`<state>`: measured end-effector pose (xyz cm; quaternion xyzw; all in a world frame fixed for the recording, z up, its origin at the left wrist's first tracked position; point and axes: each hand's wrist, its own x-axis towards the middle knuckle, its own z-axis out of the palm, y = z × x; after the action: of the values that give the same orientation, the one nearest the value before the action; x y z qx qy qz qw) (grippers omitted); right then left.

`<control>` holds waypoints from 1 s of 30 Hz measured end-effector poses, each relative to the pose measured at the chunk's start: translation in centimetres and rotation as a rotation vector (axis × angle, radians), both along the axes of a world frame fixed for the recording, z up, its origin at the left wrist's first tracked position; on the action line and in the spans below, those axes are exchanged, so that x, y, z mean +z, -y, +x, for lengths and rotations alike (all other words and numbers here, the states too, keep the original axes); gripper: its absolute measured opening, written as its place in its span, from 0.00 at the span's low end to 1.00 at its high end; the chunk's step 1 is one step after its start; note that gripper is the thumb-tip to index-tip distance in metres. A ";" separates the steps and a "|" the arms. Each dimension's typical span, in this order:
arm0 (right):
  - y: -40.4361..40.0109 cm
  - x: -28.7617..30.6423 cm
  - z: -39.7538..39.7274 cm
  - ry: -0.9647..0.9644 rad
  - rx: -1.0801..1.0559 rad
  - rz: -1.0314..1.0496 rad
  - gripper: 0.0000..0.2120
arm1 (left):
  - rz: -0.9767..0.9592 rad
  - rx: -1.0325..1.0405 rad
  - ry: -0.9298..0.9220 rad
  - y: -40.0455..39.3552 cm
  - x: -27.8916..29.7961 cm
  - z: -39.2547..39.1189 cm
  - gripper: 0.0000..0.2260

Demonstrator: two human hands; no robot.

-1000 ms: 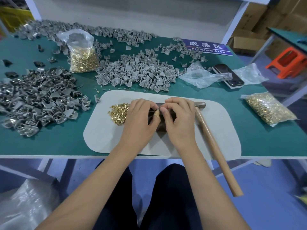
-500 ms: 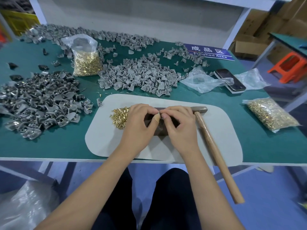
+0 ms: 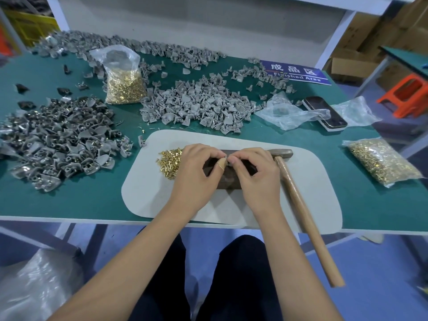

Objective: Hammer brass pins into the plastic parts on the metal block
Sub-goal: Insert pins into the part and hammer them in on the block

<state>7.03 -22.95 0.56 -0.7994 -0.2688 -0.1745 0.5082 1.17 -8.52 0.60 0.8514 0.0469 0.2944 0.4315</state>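
Mostly hidden under both hands, the dark rectangular metal block (image 3: 228, 181) lies on the pale grey rounded mat (image 3: 148, 193), with only its near edge and a strip of its top showing between the wrists. The left hand (image 3: 196, 174) and right hand (image 3: 254, 174) meet fingertip to fingertip over the block, fingers curled, pinching something very small between them; it is too tiny and covered to tell whether it is a pin or a plastic part. A tan plaster wraps the left thumb tip.

Just left of the left hand, partly covered by it, sits a loose heap of small brass pins (image 3: 169, 161) on the mat. The wooden-handled hammer (image 3: 301, 209) lies just right of the right hand, its metal head by the block's far corner and its handle running out past the table edge.

Farther back on the green table (image 3: 69, 200) are a central pile of pale grey plastic parts (image 3: 196, 107), a darker pile with brass showing (image 3: 60, 144) on the left, two clear bags of brass pins (image 3: 124, 82) (image 3: 382, 161), a black phone (image 3: 324, 113) half under crumpled plastic, and a blue sign (image 3: 296, 72) partly masked by parts.
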 end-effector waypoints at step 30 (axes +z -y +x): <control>0.1 0.4 -0.4 -0.131 -0.002 0.048 0.06 | 0.075 0.037 0.027 0.2 0.2 -0.1 0.03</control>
<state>6.63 -23.03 0.98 -0.7968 -0.2300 -0.1288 0.5437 1.04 -8.73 0.81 0.8619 0.0459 0.3154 0.3943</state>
